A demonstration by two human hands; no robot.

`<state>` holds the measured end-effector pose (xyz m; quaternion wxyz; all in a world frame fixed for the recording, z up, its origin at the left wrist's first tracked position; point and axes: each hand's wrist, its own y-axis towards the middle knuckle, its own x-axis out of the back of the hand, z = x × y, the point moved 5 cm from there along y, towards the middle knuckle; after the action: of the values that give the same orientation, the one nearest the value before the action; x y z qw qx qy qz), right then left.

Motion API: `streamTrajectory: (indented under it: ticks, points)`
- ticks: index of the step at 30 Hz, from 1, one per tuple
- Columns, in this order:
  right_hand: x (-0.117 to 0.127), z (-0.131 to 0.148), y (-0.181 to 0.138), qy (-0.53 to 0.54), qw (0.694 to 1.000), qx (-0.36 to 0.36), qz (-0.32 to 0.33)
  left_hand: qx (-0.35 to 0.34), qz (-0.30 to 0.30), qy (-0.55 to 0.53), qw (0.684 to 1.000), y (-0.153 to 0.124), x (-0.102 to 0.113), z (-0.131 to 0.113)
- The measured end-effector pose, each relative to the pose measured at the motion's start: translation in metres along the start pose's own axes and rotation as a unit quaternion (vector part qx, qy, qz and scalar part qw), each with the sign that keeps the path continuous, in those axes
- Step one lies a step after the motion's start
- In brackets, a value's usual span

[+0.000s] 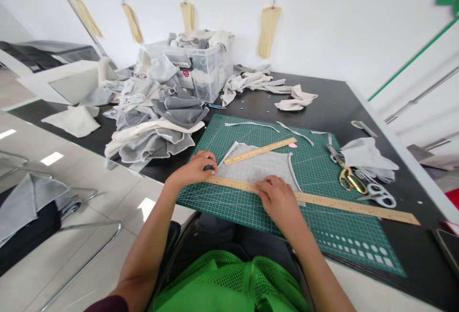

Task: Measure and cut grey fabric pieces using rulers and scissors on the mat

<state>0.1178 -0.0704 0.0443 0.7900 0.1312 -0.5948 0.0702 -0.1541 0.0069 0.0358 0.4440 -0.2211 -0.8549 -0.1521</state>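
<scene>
A piece of light grey fabric [255, 165] lies on the green cutting mat [344, 178]. Across its near edge runs a long wooden ruler [333, 200]. My left hand [195, 167] is closed at the ruler's left end, by the fabric's left corner, its fingertips curled. My right hand [280, 200] bends its fingers over the ruler near the middle and grips it. A shorter wooden ruler [261, 151] rests slantwise on the fabric, touched by neither hand.
Gold-handled scissors [351, 178] and white-handled scissors [380, 195] lie at the right beside grey scraps [369, 155]. A heap of fabric pieces [143, 106] and a clear plastic box [206, 70] stand at the back left. Thin strips [253, 123] lie along the mat's far side.
</scene>
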Motion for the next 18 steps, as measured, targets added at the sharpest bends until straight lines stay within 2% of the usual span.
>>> streamTrajectory:
  ticks: [9, 15, 18]
  points:
    - [-0.004, 0.001, 0.000, -0.016, 0.999, -0.027, -0.020, 0.049, 0.034, 0.034, 0.998, -0.006, 0.002, -0.012]
    - [-0.005, 0.004, -0.001, -0.024, 0.999, -0.030, -0.029, 0.056, -0.002, 0.072, 0.996, -0.004, 0.001, -0.018]
    - [-0.006, 0.007, -0.001, -0.040, 0.998, -0.023, -0.030, 0.047, 0.003, 0.072, 0.996, -0.004, 0.001, -0.017]
